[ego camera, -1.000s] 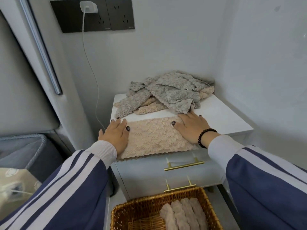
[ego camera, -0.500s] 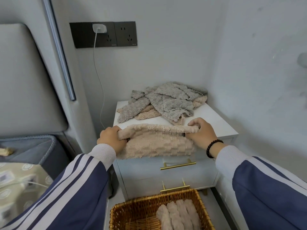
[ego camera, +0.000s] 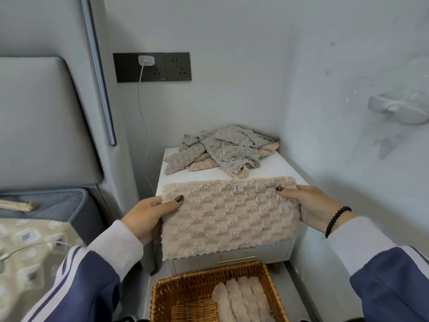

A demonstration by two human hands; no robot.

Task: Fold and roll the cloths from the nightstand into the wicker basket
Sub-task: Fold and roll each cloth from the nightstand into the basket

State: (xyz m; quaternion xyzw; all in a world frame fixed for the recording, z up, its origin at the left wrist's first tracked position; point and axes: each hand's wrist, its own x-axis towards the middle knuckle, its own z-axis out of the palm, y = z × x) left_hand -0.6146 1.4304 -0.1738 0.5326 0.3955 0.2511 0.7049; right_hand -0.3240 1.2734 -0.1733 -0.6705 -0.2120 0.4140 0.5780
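Observation:
A folded beige fluffy cloth [ego camera: 228,217] hangs in the air in front of the white nightstand [ego camera: 274,169]. My left hand [ego camera: 148,214] pinches its upper left corner, thumb on the front. My right hand [ego camera: 311,208] pinches its upper right corner the same way. A heap of grey and beige cloths [ego camera: 222,149] lies at the back of the nightstand top. Below, on the floor, stands the wicker basket [ego camera: 185,291] with three rolled beige cloths [ego camera: 241,300] side by side in its right half.
A bed with a grey headboard [ego camera: 44,122] and patterned bedding [ego camera: 27,247] lies to the left. A white charger cable [ego camera: 144,126] hangs from a black wall socket [ego camera: 152,67]. Walls close in behind and to the right, with a white fitting [ego camera: 399,108] on the right wall.
The beige cloth lay flat on the nightstand under both hands; I folded its far edge toward me, then lifted it off the top. It now hangs between my hands.

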